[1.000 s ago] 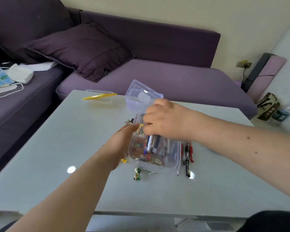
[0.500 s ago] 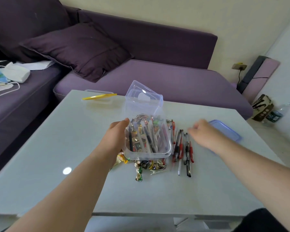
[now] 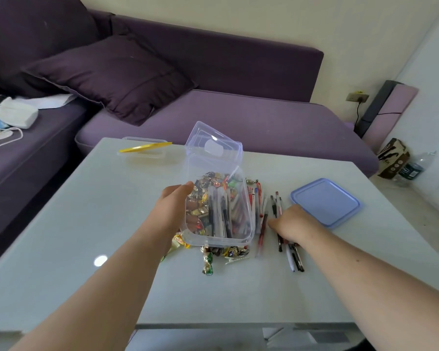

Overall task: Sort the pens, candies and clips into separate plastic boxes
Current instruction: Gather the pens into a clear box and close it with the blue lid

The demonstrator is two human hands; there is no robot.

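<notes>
Pens (image 3: 276, 219) on pale glossy table (image 3: 86, 211)

Left hand (image 3: 174, 211) gripping clear box (image 3: 219, 216) above candies (image 3: 208, 264), right hand (image 3: 293, 225) on pens (image 3: 293, 257), blue lid (image 3: 326, 201) beside

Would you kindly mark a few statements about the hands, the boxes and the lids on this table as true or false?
1. The left hand holds the clear plastic box tipped up off the table. True.
2. The right hand grips the blue lid. False: the lid lies on the table beside that hand, which rests on the loose pens.
3. The tipped box is empty. False: pens and wrapped candies show through its wall.
4. Wrapped candies lie on the table near the box's lower edge. True.
5. The yellow lid sits at the table's far left edge. True.
</notes>
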